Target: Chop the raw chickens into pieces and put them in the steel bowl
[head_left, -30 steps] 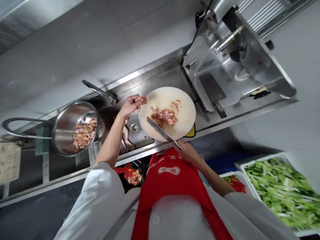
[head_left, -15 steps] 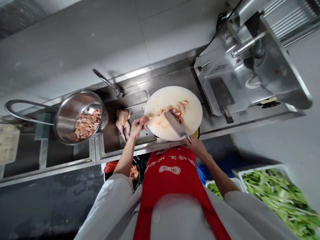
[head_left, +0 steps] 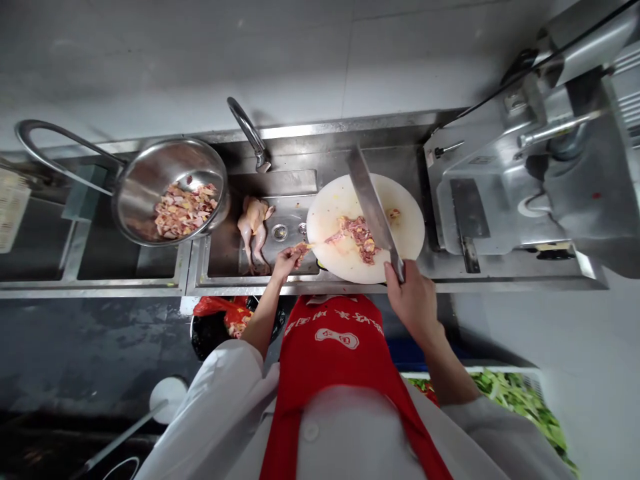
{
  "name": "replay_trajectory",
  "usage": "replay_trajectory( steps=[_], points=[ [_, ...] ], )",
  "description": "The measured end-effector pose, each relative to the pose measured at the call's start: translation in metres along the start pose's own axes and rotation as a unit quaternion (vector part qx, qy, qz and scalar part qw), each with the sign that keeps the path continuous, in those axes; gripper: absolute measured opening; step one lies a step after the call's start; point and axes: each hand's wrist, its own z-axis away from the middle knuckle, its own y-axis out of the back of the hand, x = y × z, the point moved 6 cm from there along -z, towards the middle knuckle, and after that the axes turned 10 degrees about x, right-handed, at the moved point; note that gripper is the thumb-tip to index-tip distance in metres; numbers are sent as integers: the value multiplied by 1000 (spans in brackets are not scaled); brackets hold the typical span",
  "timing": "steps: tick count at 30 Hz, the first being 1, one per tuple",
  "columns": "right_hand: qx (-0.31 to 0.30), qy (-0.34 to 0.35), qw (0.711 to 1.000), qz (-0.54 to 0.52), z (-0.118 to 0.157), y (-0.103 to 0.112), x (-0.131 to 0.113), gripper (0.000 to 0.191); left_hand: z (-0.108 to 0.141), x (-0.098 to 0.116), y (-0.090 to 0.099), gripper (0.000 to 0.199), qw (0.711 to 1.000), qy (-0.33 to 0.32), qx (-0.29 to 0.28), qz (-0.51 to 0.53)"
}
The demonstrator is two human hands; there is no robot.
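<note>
My right hand point(head_left: 414, 293) is closed round the handle of a cleaver point(head_left: 373, 200), its wide blade raised over the round white cutting board point(head_left: 325, 207). Chopped raw meat point(head_left: 361, 235) lies in a loose heap on the board, left of the blade, and a small scrap sits to its right. At the board's left edge, my left hand point(head_left: 286, 262) pinches a piece of raw poultry point(head_left: 301, 248). A whole plucked bird point(head_left: 254, 223) rests in the sink point(head_left: 227, 260), left of that hand.
A steel pot point(head_left: 135, 193) with cut meat stands on the left. Behind the sink rises a faucet point(head_left: 247, 130). Right of the board is a slicing machine point(head_left: 505, 167) with a second cleaver point(head_left: 467, 213) on it. Leafy greens point(head_left: 520, 400) and a black-lined bin point(head_left: 213, 333) are below.
My right hand has lifted the cleaver off the meat and moved right. My left hand still holds the poultry piece at the board's edge. The camera view has shifted.
</note>
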Motion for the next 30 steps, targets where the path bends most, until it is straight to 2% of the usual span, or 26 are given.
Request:
replay_trajectory(
  steps=[2, 4, 6, 8, 10, 11, 13, 15, 17, 20, 22, 25, 27, 30],
  points=[
    [55, -2, 997, -52, -15, -22, -19, 47, 0, -1, 4, 43, 1000, -2, 2, 5],
    [48, 0, 997, -68, -26, -58, -27, 49, -1, -1, 9, 44, 1000, -8, 9, 10],
    [-39, 3, 999, -36, -31, -98, -23, 47, -2, 0, 13, 44, 1000, -15, 17, 13],
    [-150, 1, 989, 5, -34, -123, -10, 44, -4, 4, 16, 45, 999, -24, 18, 15],
    [-210, 10, 977, 24, -40, -122, -1, 41, -5, 8, 17, 47, 999, -34, 8, 23],
    [-208, 19, 978, 26, -45, -114, 0, 41, -5, 10, 17, 48, 999, -40, 1, 28],
    [-158, 38, 986, 22, -51, -94, -7, 44, -6, 12, 16, 48, 998, -47, -11, 35],
    [-89, 42, 995, 5, -46, -82, -18, 47, -6, 11, 17, 46, 998, -45, -8, 36],
    [-78, 31, 996, -6, -27, -89, -23, 47, -7, 9, 18, 44, 999, -33, 7, 34],
    [-205, 19, 978, 26, 8, -120, -10, 37, -8, 9, 23, 42, 999, -14, 32, 39],
    [-267, 38, 962, 46, 21, -124, 6, 31, -9, 13, 25, 42, 998, -15, 38, 45],
    [-233, 65, 968, 71, 16, -102, 19, 33, -10, 22, 28, 42, 998, -22, 40, 45],
    [-204, 62, 974, 71, 13, -91, 15, 36, -9, 29, 27, 41, 998, -22, 42, 39],
    [-206, 70, 976, 15, 20, -104, -3, 37, -5, 49, 23, 38, 997, -52, 36, 37]
  ],
)
